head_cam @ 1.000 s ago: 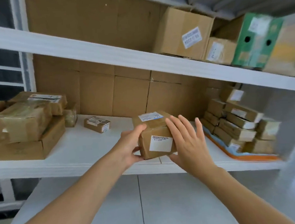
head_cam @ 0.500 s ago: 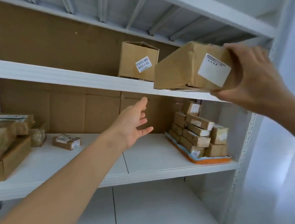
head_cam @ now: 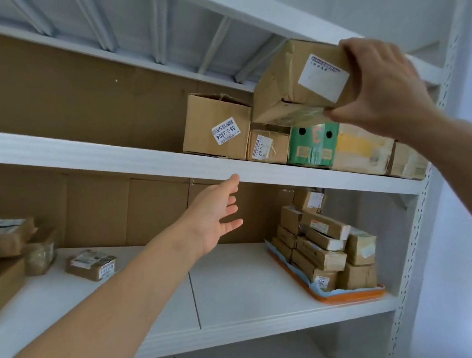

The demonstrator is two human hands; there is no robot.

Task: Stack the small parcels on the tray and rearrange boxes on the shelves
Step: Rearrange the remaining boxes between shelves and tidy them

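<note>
The cardboard box (head_cam: 292, 86) with a white label sits high at the upper shelf level, tilted, its lower edge over the row of boxes standing there; the right hand (head_cam: 377, 88) grips it at its right end, fingers over the top and thumb beneath; whether its far corner touches the boxes below cannot be told. Under it on the upper shelf (head_cam: 85, 151) stand a brown carton (head_cam: 216, 126) with a printed sticker, a smaller labelled box (head_cam: 267, 145) just beside it, a green box (head_cam: 312, 144) with dark round holes, a box with a yellow patch (head_cam: 362, 149), and one more box (head_cam: 408, 162) at the far right, all in a touching row. The left hand (head_cam: 218, 214) is spread wide and empty, palm turned to the right, hanging in the air in front of the lower shelf space. On the lower shelf (head_cam: 238, 289) at the right an orange tray (head_cam: 351, 297) carries small parcels (head_cam: 322, 245) stacked in several layers; to the left lies a single small parcel (head_cam: 92, 265), and further left, at the edge of view, more boxes (head_cam: 3, 248) are piled.
</note>
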